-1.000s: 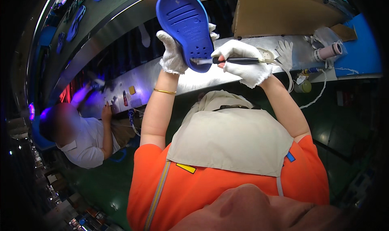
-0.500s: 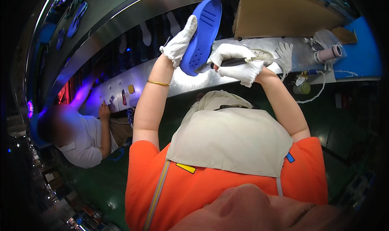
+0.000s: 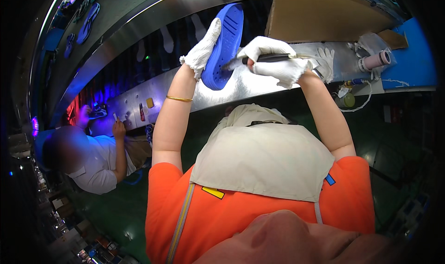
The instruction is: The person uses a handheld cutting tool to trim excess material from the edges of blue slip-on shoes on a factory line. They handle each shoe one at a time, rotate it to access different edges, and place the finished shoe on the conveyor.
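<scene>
My left hand (image 3: pixel 203 48), in a white knit glove, grips the side of a blue foam clog (image 3: pixel 230 30) with small round holes in its rounded end. The clog is held up over the metal bench, with that end toward me. In my right hand (image 3: pixel 271 62), also gloved but with bare fingertip skin showing, is a black-handled brush (image 3: pixel 273 57) with a pale tube at its back end. Its greyish tip reaches to the holed end of the clog; the exact contact there is too small to make out.
A cardboard box (image 3: pixel 324 16) stands behind the metal bench (image 3: pixel 218 95). To the right lie a white glove (image 3: pixel 326 62), a pink roll (image 3: pixel 375 61) and a small jar (image 3: pixel 346 100). At the left a co-worker (image 3: pixel 95 159) sits by the bench. Blue sandals (image 3: pixel 88 23) rest on the upper surface.
The clog has dropped slightly and shifted toward the left. The brush tip has moved up from the clog's near edge toward its holes, and my right hand has risen slightly.
</scene>
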`<state>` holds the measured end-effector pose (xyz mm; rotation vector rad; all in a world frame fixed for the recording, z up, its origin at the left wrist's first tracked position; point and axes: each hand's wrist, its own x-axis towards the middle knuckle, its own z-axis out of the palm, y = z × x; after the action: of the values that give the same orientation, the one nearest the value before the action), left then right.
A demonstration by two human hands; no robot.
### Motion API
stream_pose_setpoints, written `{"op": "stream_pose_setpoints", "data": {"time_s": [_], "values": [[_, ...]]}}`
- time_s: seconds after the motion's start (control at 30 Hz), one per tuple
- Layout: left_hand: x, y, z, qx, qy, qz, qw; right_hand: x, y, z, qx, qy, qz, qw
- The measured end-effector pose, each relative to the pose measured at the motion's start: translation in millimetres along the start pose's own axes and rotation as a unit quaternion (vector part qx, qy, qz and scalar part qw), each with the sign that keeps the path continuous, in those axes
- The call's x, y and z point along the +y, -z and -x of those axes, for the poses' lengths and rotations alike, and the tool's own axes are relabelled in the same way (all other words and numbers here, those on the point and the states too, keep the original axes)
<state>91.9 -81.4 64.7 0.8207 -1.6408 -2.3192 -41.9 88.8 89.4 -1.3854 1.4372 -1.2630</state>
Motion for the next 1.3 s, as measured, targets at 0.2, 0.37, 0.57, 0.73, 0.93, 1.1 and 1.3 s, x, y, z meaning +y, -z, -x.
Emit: {"op": "stream_pose_setpoints", "data": {"time_s": [0.2,0.37,0.57,0.73,0.93,1.1,1.3], "values": [[-0.2,15.1,4.8,-0.019,-0.036,0.047,0.998,-10.8,15.7,5.5,-0.061,-0.06,0.186,0.979],[-9.5,39.0,10.9,0.014,-0.132,0.302,0.944,0.4,25.1,11.2,0.043,0.019,-0.034,0.998],[-77.7,24.6,-1.9,-0.097,-0.007,0.454,0.886,22.2,1.2,19.3,0.119,0.027,-0.115,0.986],[-62.0,-37.3,27.1,-0.126,-0.068,0.491,0.86,22.9,2.0,13.1,0.223,0.073,-0.073,0.969],[-59.1,-64.2,21.6,-0.078,-0.059,0.42,0.902,13.9,-16.5,5.8,0.251,0.212,0.04,0.944],[-53.2,-60.4,20.8,-0.035,-0.1,0.402,0.909,4.3,-11.6,21.3,0.183,0.1,-0.034,0.977],[-53.6,-50.9,0.1,-0.066,-0.123,0.402,0.905,14.4,-23.1,21.8,0.184,0.169,0.054,0.967]]}}
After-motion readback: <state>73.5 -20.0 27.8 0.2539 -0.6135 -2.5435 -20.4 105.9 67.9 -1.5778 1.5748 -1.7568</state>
